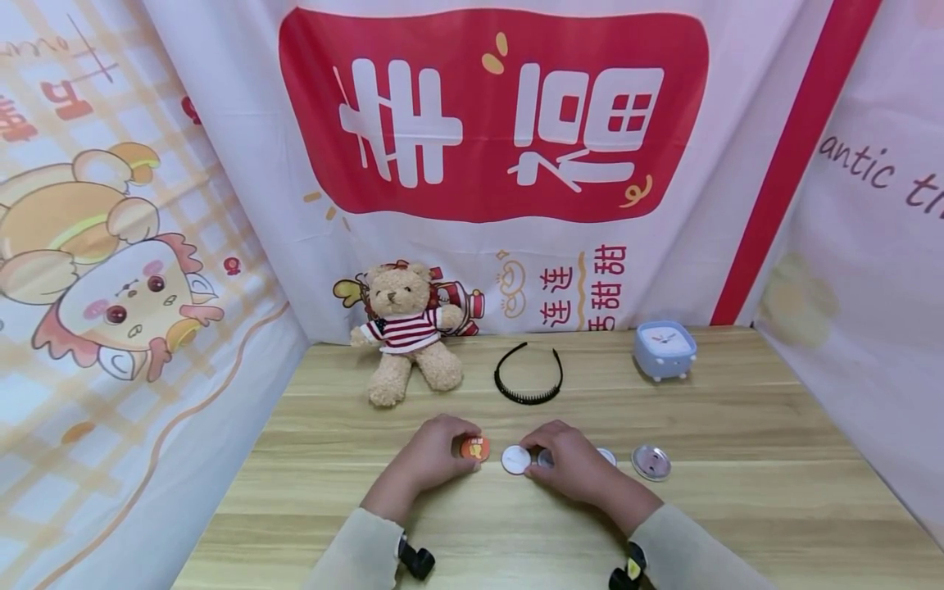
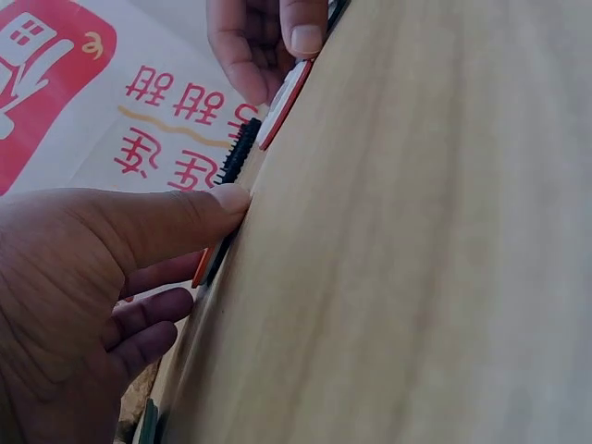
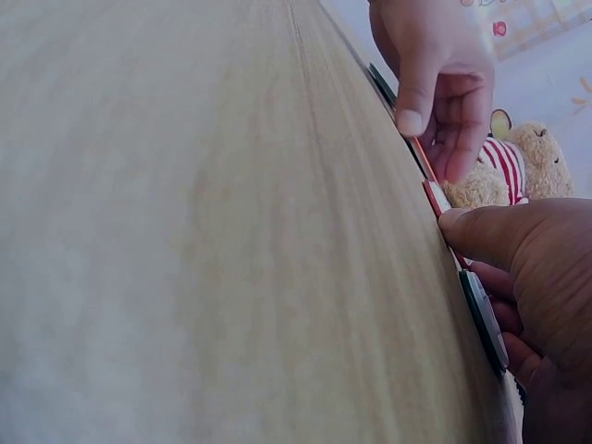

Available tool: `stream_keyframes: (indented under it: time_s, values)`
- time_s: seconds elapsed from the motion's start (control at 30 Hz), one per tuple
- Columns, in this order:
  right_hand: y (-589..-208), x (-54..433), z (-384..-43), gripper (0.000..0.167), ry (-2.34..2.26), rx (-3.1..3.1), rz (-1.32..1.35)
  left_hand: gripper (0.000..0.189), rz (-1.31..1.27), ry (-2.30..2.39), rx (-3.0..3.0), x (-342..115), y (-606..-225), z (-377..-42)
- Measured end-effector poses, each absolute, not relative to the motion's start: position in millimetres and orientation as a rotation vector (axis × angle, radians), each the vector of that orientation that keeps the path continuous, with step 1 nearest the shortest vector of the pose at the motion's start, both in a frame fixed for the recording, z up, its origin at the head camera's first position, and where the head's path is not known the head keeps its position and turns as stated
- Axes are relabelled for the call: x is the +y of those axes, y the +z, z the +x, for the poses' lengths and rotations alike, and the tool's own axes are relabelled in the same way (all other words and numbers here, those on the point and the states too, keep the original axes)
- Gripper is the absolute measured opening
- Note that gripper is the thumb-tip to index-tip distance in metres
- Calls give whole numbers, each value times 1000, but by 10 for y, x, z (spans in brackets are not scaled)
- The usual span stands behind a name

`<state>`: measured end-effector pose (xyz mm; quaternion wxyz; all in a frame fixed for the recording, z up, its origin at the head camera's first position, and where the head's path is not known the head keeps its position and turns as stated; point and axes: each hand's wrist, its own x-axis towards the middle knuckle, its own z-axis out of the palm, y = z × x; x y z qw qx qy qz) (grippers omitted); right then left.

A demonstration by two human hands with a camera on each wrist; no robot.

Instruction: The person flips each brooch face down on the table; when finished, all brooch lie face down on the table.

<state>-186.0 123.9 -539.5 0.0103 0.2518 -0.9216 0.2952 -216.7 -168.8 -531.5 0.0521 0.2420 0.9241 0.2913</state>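
Observation:
My left hand [image 1: 437, 455] has its thumb and fingers around the edge of an orange round badge [image 1: 475, 447] with a yellow picture, low over the tabletop. Just right of it lies a white disc [image 1: 515, 460], pinched at its right side between the thumb and fingers of my right hand [image 1: 571, 465]. A silvery disc [image 1: 545, 458] shows partly beneath my right hand. Past that hand peeks the rim of another white disc [image 1: 607, 456], mostly covered. In the right wrist view, a dark-edged disc [image 3: 483, 319] lies beside the right fingers.
Farther right lies a shiny metal badge back [image 1: 651, 463]. A black toothed headband [image 1: 527, 400] rests behind the discs. Against the back cloth sits a teddy bear [image 1: 404, 332] in a striped shirt. A blue clock [image 1: 665, 365] stands at the back right of the wooden table [image 1: 310, 492].

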Motion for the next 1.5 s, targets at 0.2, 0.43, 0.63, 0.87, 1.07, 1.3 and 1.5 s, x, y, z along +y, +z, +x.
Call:
stream_keyframes:
  time_s: [0.2, 0.43, 0.63, 0.87, 1.07, 1.3, 1.5]
  values:
    - [-5396, 1249, -1862, 34, 921, -2888, 774, 49, 776, 878, 2792, -1703, -5333, -2043]
    - [-5417, 1236, -1869, 33, 936, -2889, 765, 47, 769, 888, 2799, -1788, -5328, -1991]
    - [-5406, 1237, -1866, 34, 928, -2903, 759, 29, 867, 881, 2804, -1845, -5374, -2010]
    - [-5389, 1228, -1882, 35, 980, -2891, 755, 25, 902, 885, 2800, -1840, -5342, -2006]
    - [-5328, 1100, -1916, 37, 1000, -2840, 858, 25, 895, 902, 2796, -1837, -5323, -1997]
    - [-5317, 840, -2002, 35, 965, -2886, 942, 31, 853, 892, 2818, -1852, -5324, -2002]
    - [-5339, 682, -2053, 27, 961, -2857, 999, 31, 871, 906, 2816, -1861, -5312, -1996]
